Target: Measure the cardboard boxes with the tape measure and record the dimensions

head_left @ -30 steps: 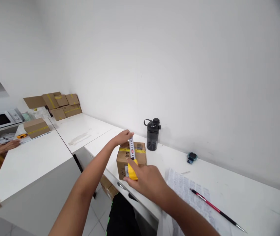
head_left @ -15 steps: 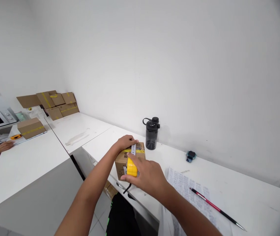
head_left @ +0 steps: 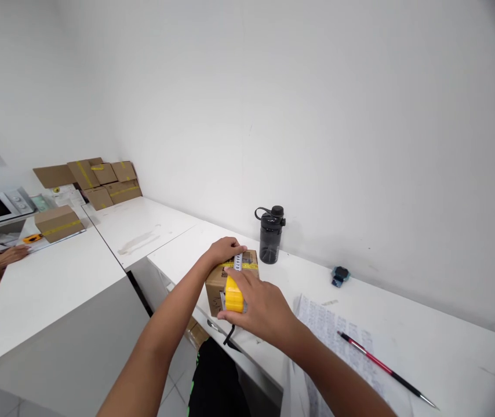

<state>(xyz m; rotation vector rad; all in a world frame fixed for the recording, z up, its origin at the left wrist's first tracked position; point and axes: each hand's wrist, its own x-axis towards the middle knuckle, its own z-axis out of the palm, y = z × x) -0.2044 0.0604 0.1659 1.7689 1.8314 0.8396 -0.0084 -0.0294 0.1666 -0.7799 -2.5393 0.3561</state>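
A small cardboard box (head_left: 217,285) with yellow tape across its top sits near the front edge of the white desk. My right hand (head_left: 262,301) is closed around a yellow tape measure (head_left: 234,295), held against the box's near side. Its white numbered blade (head_left: 238,262) runs out over the box top, away from me. At the far edge my left hand (head_left: 225,250) is closed on the blade's end, thumb on top; its other fingertips are hidden. A black strap (head_left: 229,334) hangs below the tape measure.
A dark water bottle (head_left: 270,234) stands behind the box. To the right lie a small dark device (head_left: 340,275), written papers (head_left: 323,324) and a red-black pen (head_left: 386,368). At left, another person's hand (head_left: 15,253) rests near a cardboard box (head_left: 59,225); more boxes (head_left: 123,191) are stacked behind.
The view has shifted slightly, so everything sits a little further right. Both hands keep their hold, and the blade still lies across the box top.
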